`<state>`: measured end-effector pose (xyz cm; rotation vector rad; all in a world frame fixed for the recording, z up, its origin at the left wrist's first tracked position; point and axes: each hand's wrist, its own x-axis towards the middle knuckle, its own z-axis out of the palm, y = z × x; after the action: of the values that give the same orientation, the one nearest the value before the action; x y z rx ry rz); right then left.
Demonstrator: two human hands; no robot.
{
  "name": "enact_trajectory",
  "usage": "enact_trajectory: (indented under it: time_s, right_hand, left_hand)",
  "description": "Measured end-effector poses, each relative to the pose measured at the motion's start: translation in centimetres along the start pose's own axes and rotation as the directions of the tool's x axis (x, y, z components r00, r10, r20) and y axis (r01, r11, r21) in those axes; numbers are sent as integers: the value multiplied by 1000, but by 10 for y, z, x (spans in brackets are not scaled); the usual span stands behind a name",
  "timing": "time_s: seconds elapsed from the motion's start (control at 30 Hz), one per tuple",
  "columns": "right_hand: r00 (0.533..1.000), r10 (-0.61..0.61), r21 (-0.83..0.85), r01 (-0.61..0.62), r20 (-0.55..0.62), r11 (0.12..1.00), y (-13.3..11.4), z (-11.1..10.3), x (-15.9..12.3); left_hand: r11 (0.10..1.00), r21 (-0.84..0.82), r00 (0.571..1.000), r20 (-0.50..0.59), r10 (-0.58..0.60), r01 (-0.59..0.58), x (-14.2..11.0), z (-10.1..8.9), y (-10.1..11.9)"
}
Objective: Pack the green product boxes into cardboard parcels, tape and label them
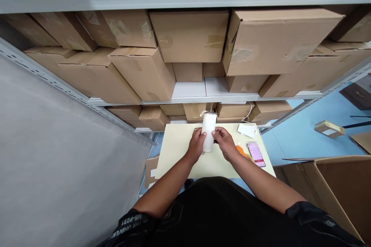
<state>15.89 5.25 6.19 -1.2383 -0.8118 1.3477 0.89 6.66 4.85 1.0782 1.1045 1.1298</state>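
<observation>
I hold a white cylindrical bottle [209, 132] upright over the pale yellow table [176, 154]. It has a darker rim at the top and a small white strap loop on its upper left. My left hand [197, 144] grips its left side, thumb against the wall, with the other fingers partly hidden behind. From the right, my right hand [223, 142] closes on the bottle with thumb and curled fingers. Whether anything else sits between those fingers is too small to tell.
A phone [256, 154], an orange object [241, 150] and a white box-like device [247, 130] with a cable lie on the table's right side. Shelves [185, 100] of cardboard boxes [189, 36] rise ahead. A large open carton [333, 185] stands right; a grey wall [63, 150] is left.
</observation>
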Motion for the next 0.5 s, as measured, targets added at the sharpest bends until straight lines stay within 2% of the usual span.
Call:
enact_trajectory:
  time_s: [0.13, 0.27, 0.5]
  right_hand:
    - [1000, -14, 4, 14, -21, 1000, -3, 1, 1]
    - [999, -23, 2, 23, -38, 1000, -6, -1, 5]
    - [995, -4, 26, 6, -95, 1000, -7, -3, 11]
  left_hand:
    - [1000, 10, 996, 91, 24, -25, -1, -1, 5]
    - [998, -53, 986, 164, -16, 25, 0, -1, 7]
    - [992, -100, 995, 72, -71, 78, 3, -2, 2]
